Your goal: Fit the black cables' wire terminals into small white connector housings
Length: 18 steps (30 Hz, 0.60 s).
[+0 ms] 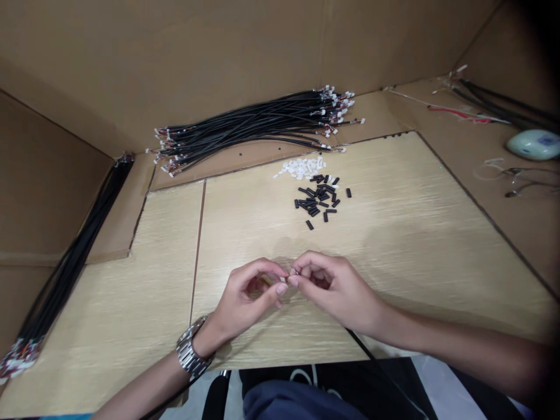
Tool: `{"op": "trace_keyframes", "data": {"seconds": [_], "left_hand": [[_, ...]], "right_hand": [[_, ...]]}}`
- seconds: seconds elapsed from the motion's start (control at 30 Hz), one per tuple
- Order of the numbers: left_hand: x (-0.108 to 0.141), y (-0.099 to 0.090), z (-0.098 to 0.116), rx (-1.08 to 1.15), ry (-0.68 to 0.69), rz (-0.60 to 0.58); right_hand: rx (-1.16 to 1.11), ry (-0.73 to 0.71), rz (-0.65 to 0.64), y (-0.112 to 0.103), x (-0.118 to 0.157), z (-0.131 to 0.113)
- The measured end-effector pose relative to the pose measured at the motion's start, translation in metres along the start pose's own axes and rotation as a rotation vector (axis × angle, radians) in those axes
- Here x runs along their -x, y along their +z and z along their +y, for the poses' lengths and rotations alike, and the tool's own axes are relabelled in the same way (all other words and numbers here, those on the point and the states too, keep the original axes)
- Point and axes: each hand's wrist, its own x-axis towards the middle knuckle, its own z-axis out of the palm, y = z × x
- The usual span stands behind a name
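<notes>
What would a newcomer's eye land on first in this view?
Probably the bundle of black cables with white connectors, lying at the back along the cardboard wall. Then the small white pieces and, just nearer, the small black pieces, near the centre. Last, the left hand and right hand, fingertips close together at the near side.

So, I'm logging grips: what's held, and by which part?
The left hand pinches a small white piece, the right hand thin wires beside it; exact parts are hidden.
</notes>
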Motion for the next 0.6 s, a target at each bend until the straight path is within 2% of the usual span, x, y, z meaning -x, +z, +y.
{"op": "trace_keyframes", "data": {"seconds": [0.13,0.3,0.6], "left_hand": [[-0.0019,0.0011,0.0017,0.016,-0.008,0.022],[-0.0018,0.001,0.0019,0.026,-0.025,0.015],[-0.0015,0.0006,0.0017,0.035,-0.047,0.032]], "right_hand": [[-0.079,0.037,-0.011,0.0008,-0.0017,-0.0005],[-0.264,0.142,-0.099,-0.0006,-0.0035,-0.0011],[-0.293,0.139,-0.095,-0.0027,-0.0014,0.0035]]}}
